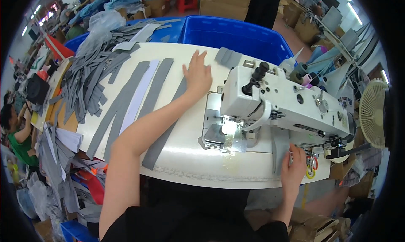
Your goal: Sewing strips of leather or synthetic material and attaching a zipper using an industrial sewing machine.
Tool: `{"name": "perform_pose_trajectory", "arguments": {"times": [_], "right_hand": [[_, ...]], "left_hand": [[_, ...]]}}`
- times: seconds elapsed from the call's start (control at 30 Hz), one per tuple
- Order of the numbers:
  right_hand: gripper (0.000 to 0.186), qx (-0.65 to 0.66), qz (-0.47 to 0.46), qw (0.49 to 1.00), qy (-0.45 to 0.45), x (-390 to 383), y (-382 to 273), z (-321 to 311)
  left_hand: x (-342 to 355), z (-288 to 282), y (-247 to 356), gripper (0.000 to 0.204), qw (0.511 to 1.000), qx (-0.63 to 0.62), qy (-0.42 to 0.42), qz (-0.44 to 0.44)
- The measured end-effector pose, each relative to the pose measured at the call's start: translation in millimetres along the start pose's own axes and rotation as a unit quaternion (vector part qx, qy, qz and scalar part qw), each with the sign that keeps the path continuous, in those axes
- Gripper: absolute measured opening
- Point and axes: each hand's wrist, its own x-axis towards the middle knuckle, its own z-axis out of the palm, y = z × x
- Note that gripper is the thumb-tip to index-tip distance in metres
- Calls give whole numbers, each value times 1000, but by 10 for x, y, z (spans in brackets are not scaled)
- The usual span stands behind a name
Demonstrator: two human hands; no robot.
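Observation:
My left hand [198, 75] is stretched over the far part of the white sewing table, fingers apart. It lies beside the far end of a grey fabric strip [162, 138]; whether it touches the strip I cannot tell. My right hand [294, 164] is at the near right of the table, fingers curled around something small and pale that I cannot make out. Next to it, a grey fabric piece [280, 151] lies partly under the arm of the white sewing machine [291, 107]. The machine's lamp lights the needle area, where no fabric shows.
More grey strips [156, 88] and a white strip [143, 94] lie left of my forearm, beside a heap of grey strips [90, 69]. Folded grey pieces [228, 57] sit behind the machine. A blue bin [236, 31] stands beyond the table, a fan [373, 113] at right.

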Motion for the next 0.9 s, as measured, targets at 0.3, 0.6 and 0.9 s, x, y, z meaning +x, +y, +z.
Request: {"name": "perform_pose_trajectory", "arguments": {"times": [0.3,0.6,0.9], "right_hand": [[8,-93,-105,984,-112,173,481,38],[13,86,-34,991,-95,234,-62,-292],[15,142,-298,900,-283,-615,-903,-426]], "left_hand": [[-1145,-1177,407,38,988,-151,4,-29],[-2144,-844,1225,25,806,-454,-380,-25],[-1991,-301,1537,27,666,-518,-417,-337]]}}
